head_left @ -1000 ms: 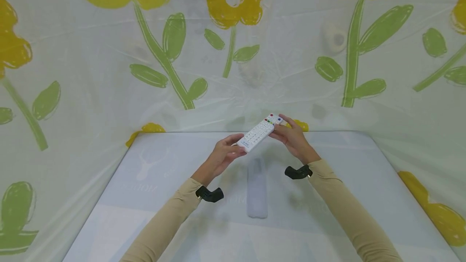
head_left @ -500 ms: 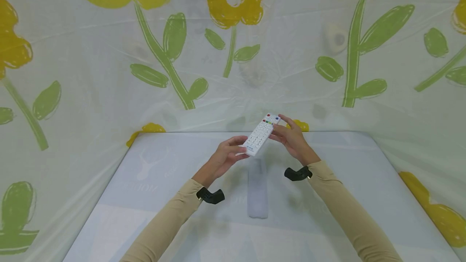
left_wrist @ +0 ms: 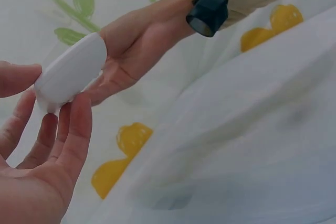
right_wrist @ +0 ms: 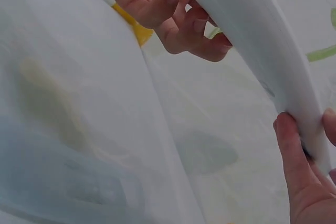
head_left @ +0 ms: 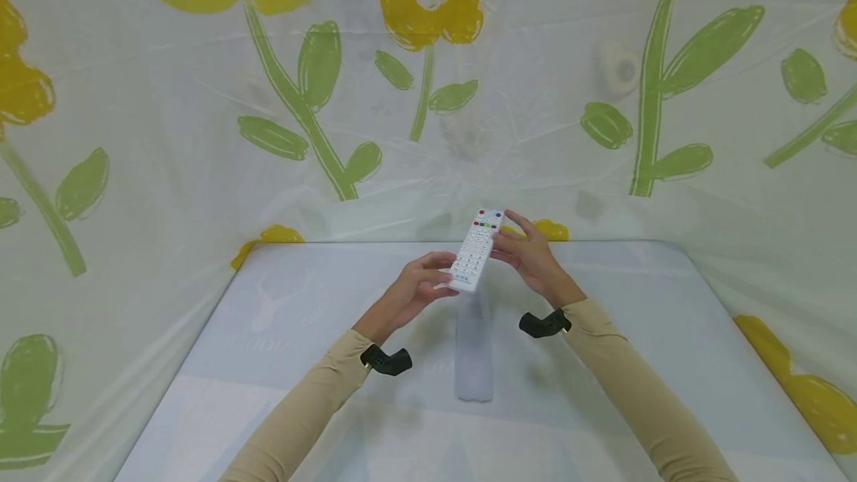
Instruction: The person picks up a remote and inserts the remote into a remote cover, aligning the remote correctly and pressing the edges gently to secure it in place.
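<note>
A white remote control (head_left: 474,250) with rows of buttons is held up over the far part of the table, its button face towards the head camera. My left hand (head_left: 416,290) pinches its lower end between thumb and fingers. Near its upper end, my right hand (head_left: 532,257) grips the right edge, one finger reaching to the top corner. The left wrist view shows the remote (left_wrist: 73,69) end-on above my left fingers. In the right wrist view its smooth back (right_wrist: 257,35) runs between both hands. Below it on the table lies a long, translucent sleeve-like cover (head_left: 474,355).
The table (head_left: 268,363) has a pale cloth with faint printed lettering and a deer motif. Behind it hangs a white curtain (head_left: 509,132) with yellow flowers and green leaves. A black wrist camera (head_left: 387,360) sits on the left wrist, another (head_left: 545,323) on the right.
The remote has swung from a strong rightward slant to nearly upright in the head view, its top moving left. My right hand has shifted slightly left with it; the cover has stayed put.
</note>
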Available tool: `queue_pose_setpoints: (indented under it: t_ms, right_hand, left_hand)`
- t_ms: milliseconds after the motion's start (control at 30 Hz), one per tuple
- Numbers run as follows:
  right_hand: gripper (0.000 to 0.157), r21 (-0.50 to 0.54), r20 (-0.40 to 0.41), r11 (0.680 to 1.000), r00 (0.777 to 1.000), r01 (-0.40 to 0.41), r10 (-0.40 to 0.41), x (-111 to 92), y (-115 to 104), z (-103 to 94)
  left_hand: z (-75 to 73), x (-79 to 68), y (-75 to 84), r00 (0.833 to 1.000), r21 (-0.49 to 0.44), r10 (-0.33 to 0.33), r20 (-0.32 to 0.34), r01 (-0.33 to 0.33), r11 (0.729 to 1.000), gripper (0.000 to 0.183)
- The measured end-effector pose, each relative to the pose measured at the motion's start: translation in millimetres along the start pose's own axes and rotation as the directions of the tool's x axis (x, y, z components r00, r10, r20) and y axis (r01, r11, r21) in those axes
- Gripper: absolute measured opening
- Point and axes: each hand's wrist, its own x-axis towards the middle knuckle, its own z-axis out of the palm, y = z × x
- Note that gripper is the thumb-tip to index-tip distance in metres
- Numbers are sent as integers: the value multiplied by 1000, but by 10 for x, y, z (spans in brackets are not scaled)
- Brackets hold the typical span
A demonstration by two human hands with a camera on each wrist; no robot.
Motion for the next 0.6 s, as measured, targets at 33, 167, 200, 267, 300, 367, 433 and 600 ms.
queue_pose_setpoints:
  t_ms: [33, 167, 200, 267, 300, 367, 433, 600]
  right_hand:
    - [71, -3, 3, 1000, 1000, 0, 0, -1, 6, 12]
    - [63, -62, 14, 998, 1000, 2, -1, -17, 31, 56]
    - [60, -84, 12, 996, 1000, 3, -2, -27, 37, 75]
    - [54, -133, -1, 991, 1000, -2, 2, -50, 53, 122]
    - [51, -151, -15, 988, 1000, -6, 4, -62, 63, 148]
    - [46, -179, -60, 984, 998, -21, 11, -89, 80, 206]
    - [42, -195, -119, 980, 993, -45, 22, -116, 94, 258]
    - [38, -209, -194, 976, 981, -58, 17, -174, 115, 315]
  left_hand:
    - [3, 0, -3, 1000, 5, -2, 2, 2, 1000, 40]
    - [18, -8, -10, 1000, 30, 4, 23, -4, 1000, 35]
    - [23, -8, -12, 999, 27, 9, 32, -10, 1000, 34]
    - [37, -6, -11, 999, 22, 18, 36, -19, 1000, 33]
    - [45, -1, -12, 999, 16, 24, 33, -25, 1000, 32]
    - [71, 11, -9, 999, -2, 36, 15, -36, 999, 31]
    - [105, 24, -6, 999, -4, 48, -16, -48, 999, 32]
    - [174, 45, -7, 993, 23, 68, -98, -66, 998, 39]
